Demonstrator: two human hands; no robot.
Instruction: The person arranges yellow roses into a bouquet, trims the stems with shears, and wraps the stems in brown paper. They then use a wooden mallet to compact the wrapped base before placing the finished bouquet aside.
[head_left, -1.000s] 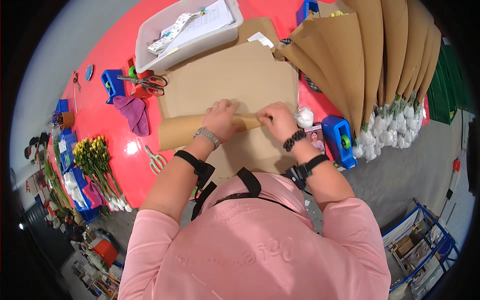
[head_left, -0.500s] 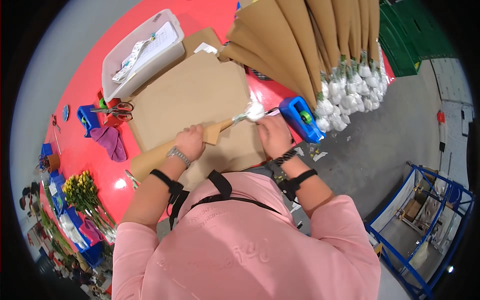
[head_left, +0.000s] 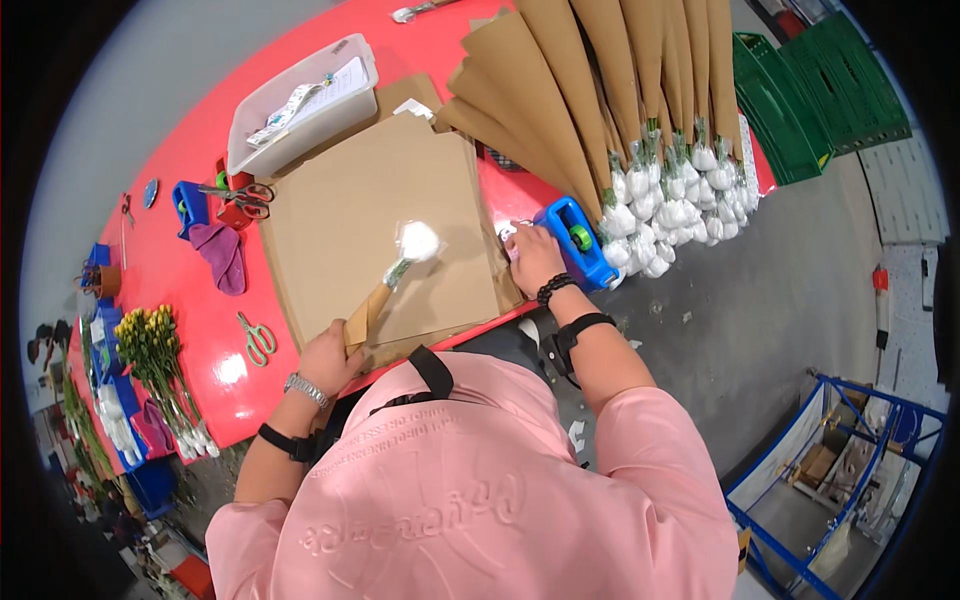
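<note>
My left hand (head_left: 333, 360) is closed round a paper-wrapped bouquet (head_left: 368, 312) near the table's front edge. The brown paper shows just beyond the fingers; the rest runs out of sight beneath my hand and arm. Its stem end, bundled in white material and clear film (head_left: 418, 241), points away from me over flat brown paper sheets (head_left: 350, 215). My right hand (head_left: 538, 260) rests with bent fingers at the sheets' right edge, just left of a blue tape dispenser (head_left: 578, 242). Small pinkish-white pieces (head_left: 512, 238) lie at its fingertips; whether they are pinched cannot be made out.
Several finished paper-wrapped bouquets (head_left: 560, 110) lie at the far right, white stem ends toward me. A white bin (head_left: 300, 105) with papers stands far left. Nearby are red-handled scissors (head_left: 255, 200), a purple cloth (head_left: 220, 258), green-handled scissors (head_left: 257, 338) and yellow flowers (head_left: 150, 350).
My left hand has drawn the bouquet left and toward me, so its white stem end has swung away from my right hand. My right hand has shifted slightly closer to the tape dispenser.
</note>
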